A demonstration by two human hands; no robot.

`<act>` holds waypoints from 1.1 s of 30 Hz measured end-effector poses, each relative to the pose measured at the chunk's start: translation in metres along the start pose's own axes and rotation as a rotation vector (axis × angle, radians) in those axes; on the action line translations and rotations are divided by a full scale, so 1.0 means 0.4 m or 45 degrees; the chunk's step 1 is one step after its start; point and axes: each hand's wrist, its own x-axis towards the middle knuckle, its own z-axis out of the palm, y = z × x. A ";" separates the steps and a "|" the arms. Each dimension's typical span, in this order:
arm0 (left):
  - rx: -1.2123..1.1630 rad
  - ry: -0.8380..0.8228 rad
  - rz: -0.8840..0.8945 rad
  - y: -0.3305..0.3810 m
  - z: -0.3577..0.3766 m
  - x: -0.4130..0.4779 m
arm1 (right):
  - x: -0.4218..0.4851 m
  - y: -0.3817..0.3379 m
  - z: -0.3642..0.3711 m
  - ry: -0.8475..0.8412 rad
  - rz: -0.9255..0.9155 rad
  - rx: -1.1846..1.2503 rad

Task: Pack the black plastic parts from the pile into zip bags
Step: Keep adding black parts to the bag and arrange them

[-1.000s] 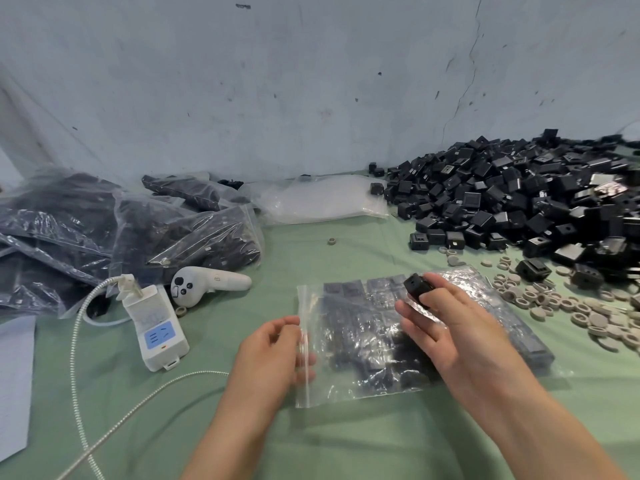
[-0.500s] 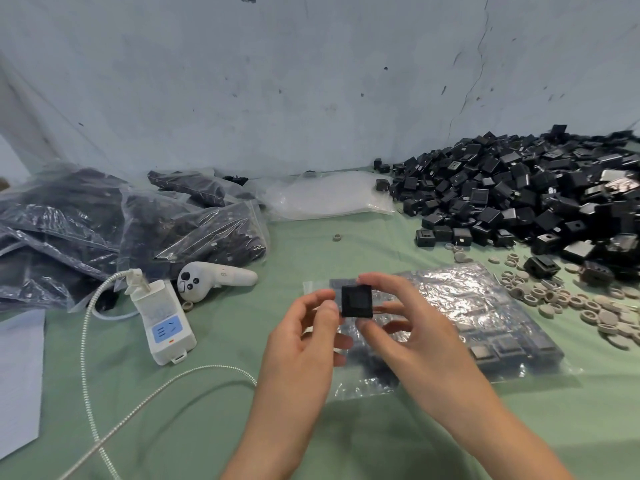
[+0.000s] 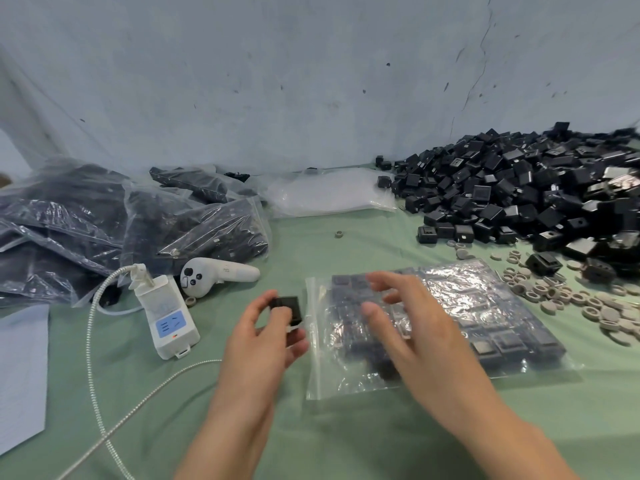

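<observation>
Most of the job is ahead of me, I reckon: the pile of black parts at the far right of the table is large and heaped against the wall. Several filled bags are stacked at the far left, so a good share is packed already. A stack of spare bags lies between them and the pile. Nearest me, one flat bag lies on the table with parts laid in rows inside. Its near-left corner looks unfilled, so I judge it can take more. My right hand hangs over that bag, fingers spread and holding nothing; I cannot tell if it touches the plastic. My left hand pinches a single black part between thumb and fingertips, just beside the bag's left edge and not yet inside.
</observation>
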 end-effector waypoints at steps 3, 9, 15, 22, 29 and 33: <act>0.270 0.088 -0.011 -0.011 -0.059 0.030 | -0.001 0.030 -0.015 0.098 0.119 -0.068; 0.729 -0.089 0.018 -0.034 -0.061 0.037 | -0.008 0.041 -0.018 0.053 0.238 -0.175; 0.963 -0.205 0.071 -0.045 -0.050 0.026 | -0.008 0.024 -0.020 0.044 0.255 -0.172; 1.196 -0.361 0.183 -0.037 -0.057 0.009 | -0.005 0.025 -0.021 0.074 0.278 -0.162; 1.038 -0.323 0.180 -0.048 -0.039 0.000 | -0.004 0.031 -0.019 0.100 0.283 -0.148; 0.976 -0.320 0.164 -0.052 -0.039 0.002 | -0.002 0.031 -0.020 0.100 0.286 -0.152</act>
